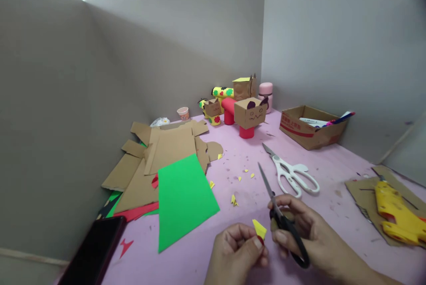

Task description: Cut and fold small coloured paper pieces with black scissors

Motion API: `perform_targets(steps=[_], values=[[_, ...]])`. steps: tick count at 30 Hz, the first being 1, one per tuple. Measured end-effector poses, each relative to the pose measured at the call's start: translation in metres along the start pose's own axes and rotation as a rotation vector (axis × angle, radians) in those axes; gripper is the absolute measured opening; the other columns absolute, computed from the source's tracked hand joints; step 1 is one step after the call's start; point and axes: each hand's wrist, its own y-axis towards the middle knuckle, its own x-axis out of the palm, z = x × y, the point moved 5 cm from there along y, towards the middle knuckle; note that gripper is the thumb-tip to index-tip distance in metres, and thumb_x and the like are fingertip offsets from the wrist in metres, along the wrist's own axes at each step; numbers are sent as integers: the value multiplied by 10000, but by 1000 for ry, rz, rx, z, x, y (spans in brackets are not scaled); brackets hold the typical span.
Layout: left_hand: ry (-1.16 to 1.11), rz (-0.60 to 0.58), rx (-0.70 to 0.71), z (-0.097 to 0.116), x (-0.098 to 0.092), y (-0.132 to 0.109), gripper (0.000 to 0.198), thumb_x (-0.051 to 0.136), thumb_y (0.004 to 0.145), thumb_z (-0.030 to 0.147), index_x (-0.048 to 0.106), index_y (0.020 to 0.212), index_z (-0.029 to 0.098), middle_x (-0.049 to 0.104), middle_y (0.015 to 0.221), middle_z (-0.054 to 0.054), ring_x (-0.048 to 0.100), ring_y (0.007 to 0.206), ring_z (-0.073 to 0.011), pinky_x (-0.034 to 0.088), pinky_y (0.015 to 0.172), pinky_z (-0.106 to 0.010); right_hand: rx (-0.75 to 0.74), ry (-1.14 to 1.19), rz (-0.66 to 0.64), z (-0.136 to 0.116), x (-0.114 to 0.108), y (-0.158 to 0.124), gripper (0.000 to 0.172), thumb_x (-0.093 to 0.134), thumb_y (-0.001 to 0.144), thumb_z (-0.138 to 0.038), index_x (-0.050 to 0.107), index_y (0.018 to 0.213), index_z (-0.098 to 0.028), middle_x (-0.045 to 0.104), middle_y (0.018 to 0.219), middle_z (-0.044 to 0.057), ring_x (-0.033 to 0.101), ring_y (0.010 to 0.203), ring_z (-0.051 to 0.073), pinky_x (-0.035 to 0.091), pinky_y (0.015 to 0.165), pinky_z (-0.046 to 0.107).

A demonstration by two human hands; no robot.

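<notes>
My left hand (238, 249) is closed, pinching a small yellow paper piece (259, 229) with a bit of red at the thumb tip. Just right of it, my right hand (299, 236) grips a pair of black-handled scissors (266, 180), blades pointing up and away. A brownish patch shows between the right fingers; I cannot make out what it is. Small yellow scraps (234, 200) lie ahead of my hands. To their left is a green sheet (186, 200). White-handled scissors (294, 174) rest beyond my right hand.
Stacked cardboard (173, 143) and a phone (95, 249) lie left. At the back stand a red-legged cardboard cat (250, 114), a spotted yellow figure (213, 112), a paper cup (183, 113) and a pink flask (265, 94). Rightward are a box of markers (299, 132) and a yellow glue gun (394, 209).
</notes>
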Motion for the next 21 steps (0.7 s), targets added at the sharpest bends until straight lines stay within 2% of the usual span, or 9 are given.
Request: perform_targets(steps=[2, 5, 7, 12, 18, 21], values=[[70, -19, 9, -3, 2, 0, 249, 798, 550, 287, 597, 551, 140, 627, 464, 14, 507, 426, -77, 354, 485, -198, -53, -73, 32, -4, -1, -2, 371, 740, 704, -221, 480, 967, -253, 565, 637, -81, 536, 563, 113, 412, 538, 221], [151, -50, 16, -7, 4, -1, 210, 760, 581, 228, 574, 526, 148, 603, 434, 24, 485, 413, -71, 335, 473, -192, -28, -168, 5, -5, 3, -5, 337, 688, 688, -150, 495, 946, -251, 540, 652, -72, 500, 612, 128, 390, 561, 236], [152, -70, 0, -9, 6, -2, 236, 777, 582, 256, 572, 531, 149, 602, 435, 28, 482, 406, -67, 333, 469, -188, 6, -190, 4, -5, 4, -6, 324, 663, 670, -140, 495, 928, -242, 507, 635, -75, 477, 603, 131, 377, 549, 238], [-5, -153, -109, -16, 10, -2, 403, 761, 593, 510, 643, 599, 125, 673, 538, -29, 556, 439, -87, 382, 499, -204, 33, -105, 3, -8, 1, -2, 363, 674, 656, -150, 441, 919, -241, 504, 590, -96, 436, 517, 105, 349, 487, 213], [-30, -159, -195, -22, 10, -2, 374, 842, 513, 433, 615, 582, 145, 653, 509, 5, 537, 432, -67, 372, 503, -187, 53, -38, 26, -10, 1, 0, 372, 699, 628, -148, 457, 897, -235, 516, 567, -105, 433, 502, 95, 337, 480, 200], [12, -127, -164, -20, 9, -3, 383, 853, 482, 428, 617, 587, 145, 644, 515, 10, 521, 445, -71, 379, 519, -197, 60, -46, 9, -7, 3, -1, 369, 695, 619, -138, 467, 890, -242, 528, 579, -97, 454, 524, 108, 349, 497, 210]])
